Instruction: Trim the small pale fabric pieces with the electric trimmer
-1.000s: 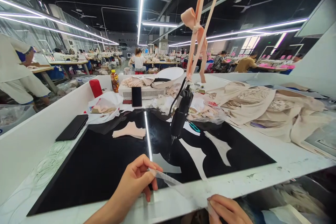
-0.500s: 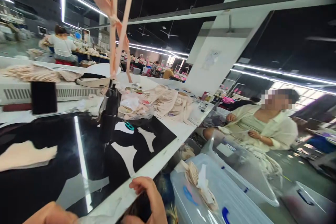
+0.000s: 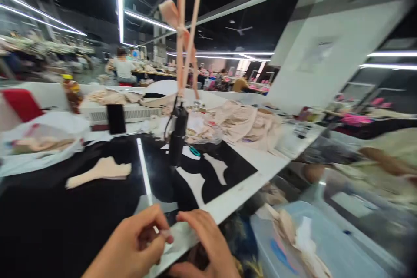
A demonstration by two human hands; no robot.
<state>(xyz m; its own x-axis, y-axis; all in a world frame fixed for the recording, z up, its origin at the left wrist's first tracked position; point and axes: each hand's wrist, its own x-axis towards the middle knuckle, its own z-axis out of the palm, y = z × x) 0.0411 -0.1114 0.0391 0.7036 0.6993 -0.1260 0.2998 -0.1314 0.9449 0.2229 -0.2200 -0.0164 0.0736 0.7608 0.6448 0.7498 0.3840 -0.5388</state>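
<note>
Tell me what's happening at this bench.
A person's left hand pinches a thin, pale translucent strip at the near edge of the black glossy work mat. The right hand touches the same strip, its grip too blurred to tell. Beyond them a black handheld tool hangs from peach fabric ribbons over the mat, and a beige cut fabric piece lies to its left.

Your left hand (image 3: 130, 245) and right hand (image 3: 205, 239) meet at the near edge of the bench (image 3: 257, 169), fingers of both pinching a thin pale strip (image 3: 167, 239). Beyond them, a black tool (image 3: 178, 137) hangs on a peach ribbon (image 3: 182, 30) over the black mat (image 3: 65, 213). View blurred.
</note>
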